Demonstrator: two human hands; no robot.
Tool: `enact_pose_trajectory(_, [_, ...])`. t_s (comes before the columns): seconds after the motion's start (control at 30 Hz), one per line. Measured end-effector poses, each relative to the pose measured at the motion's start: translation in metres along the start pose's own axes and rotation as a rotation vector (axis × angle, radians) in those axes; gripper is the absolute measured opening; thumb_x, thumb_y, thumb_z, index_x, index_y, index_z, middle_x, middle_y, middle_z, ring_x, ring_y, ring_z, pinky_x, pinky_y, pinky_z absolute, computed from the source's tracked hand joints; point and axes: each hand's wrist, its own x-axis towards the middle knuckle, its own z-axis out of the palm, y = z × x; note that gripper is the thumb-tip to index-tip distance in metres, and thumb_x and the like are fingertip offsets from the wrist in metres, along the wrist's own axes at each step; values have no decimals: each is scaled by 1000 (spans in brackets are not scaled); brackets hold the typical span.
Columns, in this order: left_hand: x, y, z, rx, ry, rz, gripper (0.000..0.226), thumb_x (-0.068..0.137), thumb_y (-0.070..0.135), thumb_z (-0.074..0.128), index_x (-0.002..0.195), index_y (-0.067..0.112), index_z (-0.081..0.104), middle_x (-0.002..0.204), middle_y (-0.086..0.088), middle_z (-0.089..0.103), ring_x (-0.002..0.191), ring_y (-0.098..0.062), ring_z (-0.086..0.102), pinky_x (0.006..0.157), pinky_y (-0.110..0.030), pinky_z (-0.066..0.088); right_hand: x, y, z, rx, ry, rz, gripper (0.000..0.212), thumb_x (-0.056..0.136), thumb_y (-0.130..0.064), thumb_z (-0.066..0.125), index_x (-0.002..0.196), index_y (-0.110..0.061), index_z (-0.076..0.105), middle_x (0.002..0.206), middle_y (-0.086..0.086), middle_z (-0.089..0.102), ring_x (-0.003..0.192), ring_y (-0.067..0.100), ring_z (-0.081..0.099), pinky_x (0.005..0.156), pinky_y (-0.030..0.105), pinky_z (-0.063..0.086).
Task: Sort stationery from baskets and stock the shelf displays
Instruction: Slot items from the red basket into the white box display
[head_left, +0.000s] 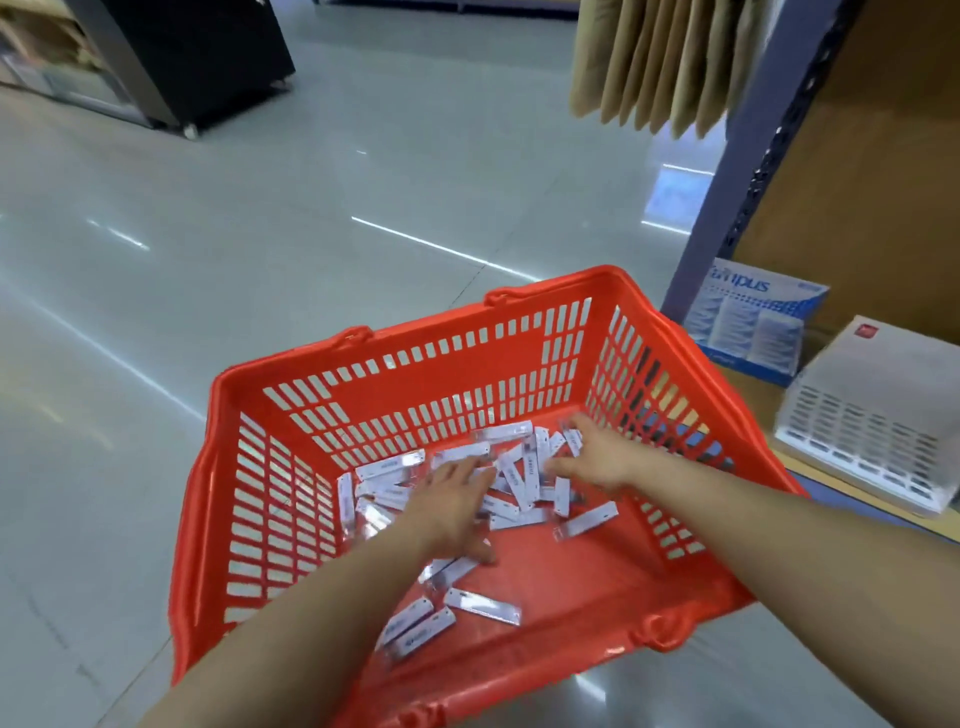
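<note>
An orange plastic basket (431, 374) stands on the floor in front of me. Several small white stationery packets (483, 608) lie scattered over its bottom. My left hand (452, 504) reaches into the pile with fingers spread flat over the packets. My right hand (592, 457) is deeper in the basket near its right wall, fingers curled down among the packets at the far end; whether it holds any is hidden by the hand itself.
A low shelf on the right carries a blue-and-white paper box (753, 317) and a white packaged stack (878, 410). Brown envelopes (660, 62) hang above. A black wheeled display (197, 57) stands far left across the grey tiled floor (260, 234).
</note>
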Motion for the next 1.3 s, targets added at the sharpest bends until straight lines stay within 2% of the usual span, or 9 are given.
enact_pose_trajectory(0.2, [12, -3, 14, -64, 124, -70, 90, 81, 55, 62, 151, 27, 13, 144, -3, 35, 128, -30, 42, 102, -50, 37, 48, -6, 30, 32, 2, 161, 96, 90, -46, 63, 153, -6, 3, 146, 19, 43, 130, 32, 47, 101, 34, 42])
enact_pose_trajectory(0.3, [13, -11, 22, -125, 182, -107, 77, 90, 47, 52, 152, 25, 12, 143, -5, 40, 125, -31, 47, 101, -49, 41, 56, -12, 49, -66, 131, 263, 102, 82, -60, 64, 152, -10, 10, 150, 18, 29, 136, 37, 33, 109, 40, 33])
enact_pose_trajectory(0.5, [22, 0, 22, -218, 209, -90, 99, 78, 58, 68, 151, 14, 18, 139, -7, 37, 128, -31, 36, 104, -43, 38, 75, -14, 73, 87, 175, 172, 86, 78, -35, 78, 143, -11, 27, 130, 12, 57, 118, 32, 56, 96, 38, 48])
enact_pose_trajectory(0.67, [22, 0, 21, -303, 211, -74, 52, 88, 30, 65, 129, 11, 42, 122, -14, 57, 113, -31, 54, 90, -37, 43, 77, -11, 75, 75, 104, 103, 30, 87, -27, 68, 112, -16, 56, 112, 11, 67, 104, 30, 62, 84, 33, 50])
enact_pose_trajectory(0.8, [17, -2, 11, -325, 113, -104, 44, 90, 25, 64, 127, 11, 43, 120, -14, 62, 108, -32, 59, 82, -36, 45, 71, -13, 68, 89, 28, 63, 22, 94, -31, 57, 108, -15, 61, 104, 8, 67, 98, 29, 63, 72, 29, 45])
enact_pose_trajectory(0.93, [11, -12, -1, -265, 110, -83, 26, 97, 21, 50, 118, 8, 58, 119, -17, 60, 106, -32, 58, 83, -34, 44, 72, -14, 71, 13, 53, 83, 36, 92, -49, 57, 75, -18, 53, 76, 3, 60, 86, 27, 62, 62, 28, 40])
enact_pose_trajectory(1.03, [7, -20, -8, -393, 215, -123, 28, 104, 20, 38, 117, 9, 60, 122, -16, 57, 107, -31, 57, 88, -36, 45, 72, -21, 69, -156, 207, 123, 53, 84, -63, 60, 108, -16, 55, 115, 10, 58, 108, 29, 58, 81, 36, 50])
enact_pose_trajectory(1.13, [11, -27, -9, -433, 305, -216, 22, 101, 18, 40, 120, 10, 49, 116, -15, 61, 103, -32, 58, 83, -40, 49, 71, -36, 67, -256, 323, 122, 86, 76, -75, 57, 137, -17, 39, 140, 14, 36, 133, 33, 33, 99, 48, 43])
enact_pose_trajectory(1.3, [16, -34, 2, -310, 272, -258, 44, 87, 50, 64, 120, 22, 55, 111, -3, 66, 101, -26, 63, 82, -38, 53, 76, -38, 91, -238, 236, 26, 58, 85, -40, 71, 133, -16, 48, 129, 10, 46, 122, 31, 46, 101, 38, 41])
